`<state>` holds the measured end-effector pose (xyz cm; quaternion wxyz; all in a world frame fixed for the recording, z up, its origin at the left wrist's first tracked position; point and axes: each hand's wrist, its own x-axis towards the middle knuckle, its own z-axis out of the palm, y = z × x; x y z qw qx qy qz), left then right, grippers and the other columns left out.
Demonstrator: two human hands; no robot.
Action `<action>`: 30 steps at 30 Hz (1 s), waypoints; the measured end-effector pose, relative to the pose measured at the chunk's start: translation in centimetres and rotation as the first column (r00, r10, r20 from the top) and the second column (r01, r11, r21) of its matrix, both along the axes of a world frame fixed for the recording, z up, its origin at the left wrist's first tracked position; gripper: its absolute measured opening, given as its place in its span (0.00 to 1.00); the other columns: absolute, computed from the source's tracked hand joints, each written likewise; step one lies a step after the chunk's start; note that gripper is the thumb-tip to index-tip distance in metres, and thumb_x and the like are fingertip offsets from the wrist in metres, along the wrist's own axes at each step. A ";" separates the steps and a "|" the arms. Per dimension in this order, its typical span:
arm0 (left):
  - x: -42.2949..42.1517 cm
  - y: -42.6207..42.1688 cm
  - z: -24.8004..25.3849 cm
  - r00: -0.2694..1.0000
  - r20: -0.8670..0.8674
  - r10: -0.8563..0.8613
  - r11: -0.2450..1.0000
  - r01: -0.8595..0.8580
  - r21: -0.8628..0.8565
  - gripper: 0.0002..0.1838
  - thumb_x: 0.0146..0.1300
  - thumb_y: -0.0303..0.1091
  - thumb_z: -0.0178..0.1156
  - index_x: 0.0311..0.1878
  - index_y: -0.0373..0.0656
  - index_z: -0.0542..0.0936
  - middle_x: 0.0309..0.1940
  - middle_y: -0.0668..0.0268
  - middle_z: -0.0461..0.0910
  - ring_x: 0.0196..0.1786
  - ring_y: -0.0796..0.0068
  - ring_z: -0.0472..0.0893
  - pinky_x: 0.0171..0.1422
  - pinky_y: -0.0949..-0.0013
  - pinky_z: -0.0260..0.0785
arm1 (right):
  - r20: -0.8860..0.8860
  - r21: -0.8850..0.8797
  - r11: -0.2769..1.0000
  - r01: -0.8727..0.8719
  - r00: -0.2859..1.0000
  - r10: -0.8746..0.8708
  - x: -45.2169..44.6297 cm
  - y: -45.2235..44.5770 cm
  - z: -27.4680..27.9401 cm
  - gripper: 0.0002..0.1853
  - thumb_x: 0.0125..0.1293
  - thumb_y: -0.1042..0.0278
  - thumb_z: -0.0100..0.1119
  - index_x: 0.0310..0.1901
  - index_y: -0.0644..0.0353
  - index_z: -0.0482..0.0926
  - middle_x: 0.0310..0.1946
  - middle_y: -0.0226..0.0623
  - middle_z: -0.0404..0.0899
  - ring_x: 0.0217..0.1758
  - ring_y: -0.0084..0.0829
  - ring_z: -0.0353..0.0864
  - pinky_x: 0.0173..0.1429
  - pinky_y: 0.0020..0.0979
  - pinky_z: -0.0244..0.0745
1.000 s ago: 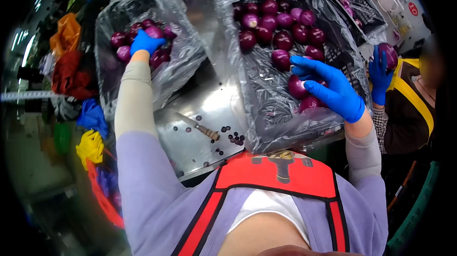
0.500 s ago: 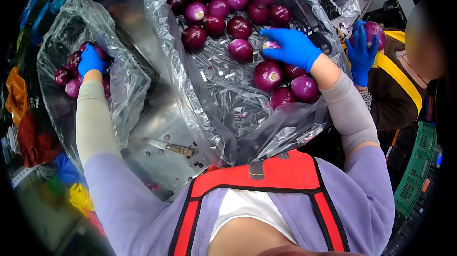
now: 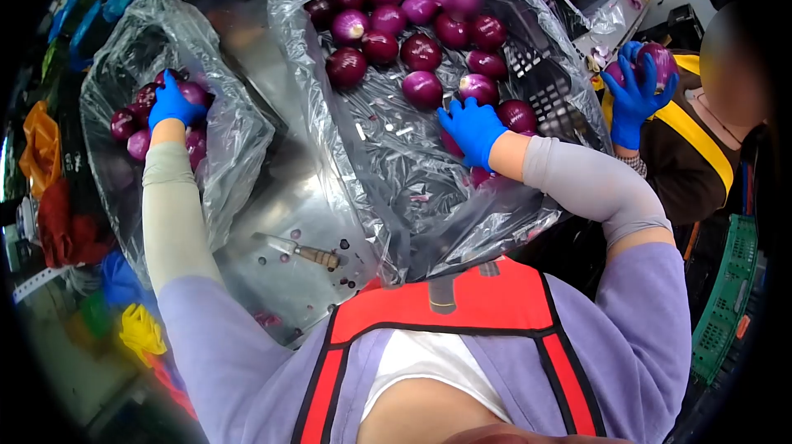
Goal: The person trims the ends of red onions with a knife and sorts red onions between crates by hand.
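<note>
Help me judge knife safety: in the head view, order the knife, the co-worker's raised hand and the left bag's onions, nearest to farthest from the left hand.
1. Onions in the left bag: beside the left hand.
2. Knife: right of it, on the metal worktop.
3. Co-worker's raised hand: far right, beyond the large bag.

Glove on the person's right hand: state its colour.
Blue; the glove on the right hand shows best in the head view.
</note>
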<state>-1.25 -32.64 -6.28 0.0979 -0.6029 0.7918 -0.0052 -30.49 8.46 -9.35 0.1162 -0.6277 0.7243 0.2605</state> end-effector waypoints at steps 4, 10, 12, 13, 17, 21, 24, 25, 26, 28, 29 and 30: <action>0.5 2.2 3.1 0.937 -0.241 -0.251 0.949 0.190 -0.250 0.52 0.49 0.50 0.68 0.74 0.50 0.50 0.70 0.50 0.59 0.69 0.51 0.64 0.66 0.55 0.64 | 0.190 0.041 0.999 0.021 0.981 -0.028 -1.0 -1.6 2.4 0.40 0.40 0.56 0.73 0.57 0.64 0.69 0.52 0.47 0.74 0.52 0.43 0.78 0.51 0.38 0.76; -2.5 18.4 9.4 0.176 -0.976 -0.126 0.931 0.360 -0.056 0.40 0.53 0.32 0.70 0.70 0.48 0.64 0.44 0.66 0.74 0.38 0.81 0.71 0.40 0.76 0.71 | 0.746 -0.331 0.871 0.362 0.666 0.007 -3.7 -1.8 6.8 0.52 0.40 0.51 0.76 0.68 0.58 0.61 0.61 0.47 0.69 0.61 0.43 0.73 0.64 0.37 0.68; -4.6 23.4 9.4 -0.054 -0.998 0.029 0.842 0.540 -0.005 0.45 0.50 0.36 0.73 0.71 0.52 0.60 0.62 0.63 0.69 0.44 0.76 0.73 0.44 0.74 0.71 | 0.989 -0.111 0.823 0.557 0.145 0.035 -2.1 -1.7 11.2 0.51 0.41 0.58 0.77 0.69 0.57 0.60 0.63 0.42 0.67 0.64 0.39 0.70 0.66 0.38 0.67; -4.8 25.1 9.7 0.046 -0.992 0.119 0.788 0.603 0.123 0.52 0.46 0.40 0.75 0.73 0.52 0.56 0.69 0.63 0.61 0.52 0.69 0.74 0.50 0.67 0.71 | 0.988 -0.117 0.827 0.550 0.147 0.042 -1.6 -1.6 12.2 0.51 0.41 0.58 0.77 0.69 0.57 0.60 0.63 0.42 0.67 0.64 0.39 0.70 0.66 0.38 0.67; -7.9 29.7 9.5 0.018 -0.952 0.304 0.592 0.780 0.204 0.65 0.38 0.41 0.79 0.76 0.54 0.44 0.73 0.60 0.51 0.67 0.57 0.66 0.66 0.57 0.64 | 0.898 -0.011 0.893 0.449 -0.388 0.206 -0.9 -1.2 13.2 0.52 0.43 0.63 0.77 0.70 0.58 0.55 0.65 0.40 0.64 0.68 0.37 0.64 0.70 0.39 0.61; -10.6 31.8 8.6 -0.189 -0.921 0.342 0.581 0.812 0.049 0.66 0.37 0.38 0.80 0.75 0.47 0.44 0.74 0.57 0.49 0.71 0.61 0.60 0.72 0.56 0.59 | 0.785 0.008 0.918 0.397 -0.571 0.240 -0.3 -0.7 13.1 0.54 0.44 0.62 0.76 0.71 0.59 0.53 0.69 0.39 0.59 0.71 0.36 0.60 0.73 0.39 0.55; -11.1 32.3 8.7 -0.213 -0.915 0.342 0.610 0.792 0.044 0.64 0.38 0.37 0.79 0.74 0.43 0.45 0.73 0.57 0.49 0.72 0.64 0.59 0.72 0.60 0.59 | 0.758 0.016 0.926 0.377 -0.608 0.235 -0.6 -0.8 12.9 0.54 0.45 0.61 0.76 0.72 0.59 0.52 0.70 0.38 0.57 0.72 0.35 0.58 0.74 0.39 0.53; -11.1 32.3 8.5 -0.212 -0.916 0.341 0.610 0.791 0.044 0.64 0.38 0.37 0.79 0.74 0.43 0.45 0.73 0.57 0.49 0.72 0.64 0.59 0.72 0.60 0.59 | 0.766 0.019 0.933 0.359 -0.605 0.217 -0.7 -0.9 12.9 0.54 0.45 0.61 0.75 0.72 0.59 0.52 0.70 0.38 0.57 0.72 0.35 0.58 0.74 0.39 0.53; -11.0 32.1 8.2 -0.225 -0.947 0.228 0.655 0.755 -0.021 0.63 0.38 0.36 0.79 0.74 0.42 0.46 0.73 0.56 0.49 0.72 0.64 0.60 0.72 0.60 0.59 | 0.773 0.022 0.940 0.340 -0.602 0.200 -0.9 -0.9 12.9 0.54 0.45 0.61 0.75 0.72 0.59 0.52 0.70 0.38 0.57 0.72 0.35 0.58 0.74 0.38 0.52; -11.0 32.2 8.1 -0.230 -0.967 0.112 0.692 0.717 -0.090 0.62 0.39 0.35 0.79 0.74 0.42 0.47 0.73 0.56 0.50 0.71 0.64 0.60 0.71 0.61 0.60 | 0.780 0.020 0.941 0.338 -0.593 0.197 -1.2 -1.0 12.5 0.54 0.45 0.60 0.75 0.72 0.59 0.52 0.70 0.38 0.57 0.72 0.35 0.58 0.74 0.38 0.52; -11.0 32.3 8.4 -0.221 -0.970 0.100 0.706 0.703 -0.087 0.62 0.38 0.35 0.79 0.74 0.41 0.47 0.73 0.56 0.50 0.71 0.63 0.61 0.72 0.61 0.60 | 0.790 0.017 0.941 0.337 -0.582 0.194 -1.3 -1.0 12.5 0.54 0.45 0.60 0.75 0.72 0.59 0.51 0.70 0.39 0.57 0.72 0.35 0.58 0.74 0.38 0.52; -11.0 32.4 8.5 -0.211 -0.973 0.089 0.720 0.689 -0.084 0.62 0.38 0.35 0.79 0.74 0.41 0.48 0.73 0.56 0.50 0.71 0.63 0.61 0.72 0.61 0.60 | 0.790 0.018 0.942 0.335 -0.583 0.193 -1.4 -1.0 12.5 0.54 0.45 0.60 0.75 0.72 0.59 0.51 0.70 0.39 0.57 0.72 0.35 0.58 0.74 0.38 0.52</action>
